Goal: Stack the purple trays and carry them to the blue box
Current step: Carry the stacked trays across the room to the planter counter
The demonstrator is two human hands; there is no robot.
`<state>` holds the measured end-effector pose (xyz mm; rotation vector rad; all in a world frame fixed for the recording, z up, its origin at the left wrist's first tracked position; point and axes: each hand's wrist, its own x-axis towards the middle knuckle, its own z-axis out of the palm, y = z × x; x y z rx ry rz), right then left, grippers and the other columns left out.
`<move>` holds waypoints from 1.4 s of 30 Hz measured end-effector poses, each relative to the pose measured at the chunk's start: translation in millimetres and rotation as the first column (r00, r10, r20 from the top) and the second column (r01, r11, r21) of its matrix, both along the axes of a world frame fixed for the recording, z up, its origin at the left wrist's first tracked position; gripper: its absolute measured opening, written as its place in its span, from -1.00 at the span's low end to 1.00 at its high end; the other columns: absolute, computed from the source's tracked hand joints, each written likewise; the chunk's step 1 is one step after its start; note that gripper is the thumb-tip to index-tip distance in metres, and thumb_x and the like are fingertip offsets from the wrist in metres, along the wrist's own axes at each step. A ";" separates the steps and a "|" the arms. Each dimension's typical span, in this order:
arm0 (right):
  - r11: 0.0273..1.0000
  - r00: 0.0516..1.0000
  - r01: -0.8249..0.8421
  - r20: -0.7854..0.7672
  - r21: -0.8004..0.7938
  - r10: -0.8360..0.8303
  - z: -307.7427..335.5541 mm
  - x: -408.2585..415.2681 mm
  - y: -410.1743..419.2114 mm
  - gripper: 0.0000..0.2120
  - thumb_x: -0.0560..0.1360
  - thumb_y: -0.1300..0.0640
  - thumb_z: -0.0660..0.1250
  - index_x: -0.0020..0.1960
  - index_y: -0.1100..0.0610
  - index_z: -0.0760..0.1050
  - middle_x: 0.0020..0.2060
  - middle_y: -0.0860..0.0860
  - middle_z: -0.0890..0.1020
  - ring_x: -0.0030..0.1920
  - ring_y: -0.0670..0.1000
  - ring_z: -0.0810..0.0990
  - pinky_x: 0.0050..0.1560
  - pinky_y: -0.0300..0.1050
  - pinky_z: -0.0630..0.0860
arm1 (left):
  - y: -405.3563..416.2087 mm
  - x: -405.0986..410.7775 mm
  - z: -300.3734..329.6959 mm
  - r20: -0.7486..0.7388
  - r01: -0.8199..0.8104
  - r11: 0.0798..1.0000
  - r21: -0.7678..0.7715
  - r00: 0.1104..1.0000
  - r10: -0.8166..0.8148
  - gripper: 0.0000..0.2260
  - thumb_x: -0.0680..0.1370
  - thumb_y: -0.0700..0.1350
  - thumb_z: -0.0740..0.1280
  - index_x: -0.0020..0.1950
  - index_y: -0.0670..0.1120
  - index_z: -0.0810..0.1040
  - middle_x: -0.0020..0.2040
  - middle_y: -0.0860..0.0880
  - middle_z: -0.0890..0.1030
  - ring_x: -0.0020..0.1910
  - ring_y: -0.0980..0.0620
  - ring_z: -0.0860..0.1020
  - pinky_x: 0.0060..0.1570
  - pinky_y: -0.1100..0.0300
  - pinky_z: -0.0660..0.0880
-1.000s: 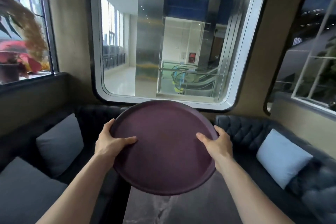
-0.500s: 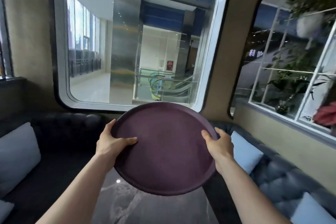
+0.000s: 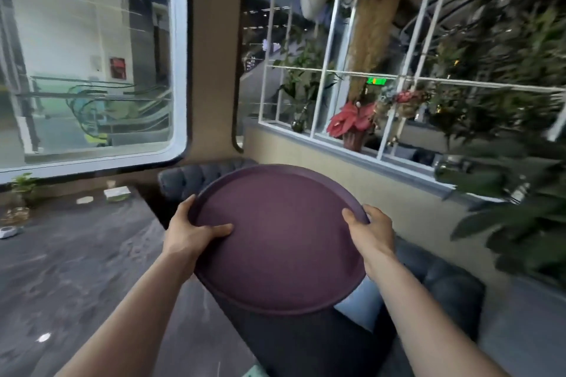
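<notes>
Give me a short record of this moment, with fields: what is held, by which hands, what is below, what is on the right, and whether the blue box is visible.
held: purple tray, off the table
hands: left hand and right hand, at opposite rims
below: dark marble table, sofa
right: white-framed window with plants
blue box: not in view

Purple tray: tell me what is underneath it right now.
Below the purple tray, held by the left hand and right hand, show the dark sofa, a pale blue cushion and the table's edge. Whatever lies directly beneath is hidden.
</notes>
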<state>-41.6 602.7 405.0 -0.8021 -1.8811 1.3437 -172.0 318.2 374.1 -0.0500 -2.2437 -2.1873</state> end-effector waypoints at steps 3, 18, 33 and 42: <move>0.982 0.982 0.191 0.009 -0.005 -0.191 -3.1 52.5 43.7 -0.80 0.41 -0.10 0.42 -0.07 0.00 0.59 -0.03 -0.07 0.67 -0.12 -0.03 0.62 -0.11 -0.12 0.53 | 70.2 6.0 -5.7 0.020 0.172 0.985 -0.024 0.985 -0.172 0.09 0.03 -0.01 0.70 0.51 0.20 0.33 0.33 0.03 0.54 0.26 -0.09 0.55 0.30 -0.11 0.51; 0.423 0.419 0.906 0.087 0.027 -0.904 -10.7 364.5 64.7 -0.60 0.35 -0.15 0.44 0.13 -0.02 0.62 -0.05 0.00 0.70 0.12 0.15 0.62 0.14 -0.08 0.49 | 310.9 182.0 -13.5 0.048 0.888 0.455 0.062 0.453 -0.890 0.03 0.14 -0.17 0.71 0.54 0.05 0.34 0.35 -0.01 0.56 0.28 -0.09 0.56 0.32 -0.09 0.48; -0.272 -0.268 0.962 0.098 -0.029 -0.958 -25.4 668.7 -127.2 -0.42 0.38 -0.14 0.44 0.35 0.01 0.48 0.20 0.08 0.62 0.22 0.17 0.56 0.28 0.10 0.48 | 340.7 558.5 -24.2 0.059 0.966 -0.227 0.126 -0.236 -0.970 0.03 0.12 -0.34 0.68 0.52 0.04 0.37 0.25 -0.05 0.64 0.17 -0.09 0.63 0.25 -0.10 0.54; -0.531 -0.526 0.847 0.107 -0.022 -0.844 -36.5 830.3 -240.4 -0.45 0.41 -0.08 0.45 0.36 0.07 0.49 0.27 0.11 0.59 0.28 0.18 0.54 0.33 0.12 0.43 | 292.6 780.7 -31.8 0.050 0.855 -0.512 0.087 -0.517 -0.854 0.09 0.10 -0.21 0.72 0.54 0.14 0.31 0.39 -0.02 0.51 0.26 -0.11 0.55 0.20 -0.10 0.54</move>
